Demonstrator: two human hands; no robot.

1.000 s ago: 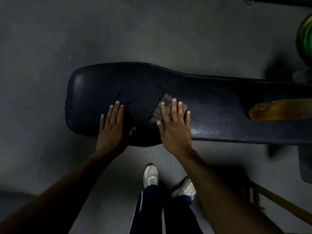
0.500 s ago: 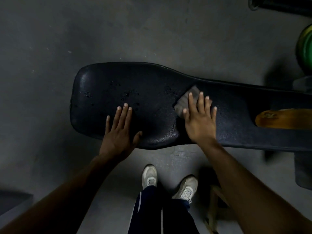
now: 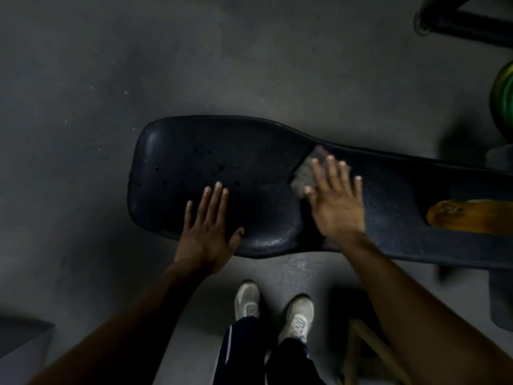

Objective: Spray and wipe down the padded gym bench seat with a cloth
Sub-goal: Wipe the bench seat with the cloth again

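Note:
The black padded bench seat (image 3: 211,151) runs left to right across the middle of the view, with dark wet drops on its wide left end. My left hand (image 3: 206,229) lies flat on the seat's near edge, fingers spread, holding nothing. My right hand (image 3: 337,198) presses flat, fingers extended, on a small grey cloth (image 3: 305,173) where the seat narrows; most of the cloth is hidden under my palm. An orange-brown worn patch (image 3: 469,216) marks the seat at the right.
Grey concrete floor (image 3: 138,65) surrounds the bench. My two white shoes (image 3: 273,309) stand just before it. A green weight plate (image 3: 503,101) and dark metal frame (image 3: 466,20) sit at the right. A wooden frame (image 3: 361,345) stands at bottom right.
My right hand has slid the cloth rightward and away along the seat, from its middle to the narrowing part. My left hand has stayed flat on the near edge.

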